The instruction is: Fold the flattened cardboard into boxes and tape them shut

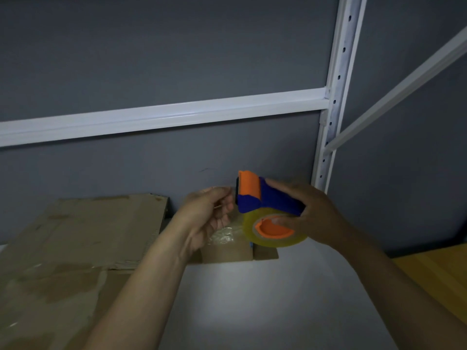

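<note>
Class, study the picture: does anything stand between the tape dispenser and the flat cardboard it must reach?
Only the person's own left hand, which pinches the tape beside the dispenser held in the right hand. No other thing shows between it and the cardboard lying to the left.

White shelf frame against a grey wall — pale tabletop below.

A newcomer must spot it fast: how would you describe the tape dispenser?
Under the white shelf beam, above the grey table, find the right hand. It holds the tape dispenser: the only blue and orange thing, beside brown cardboard.
</note>
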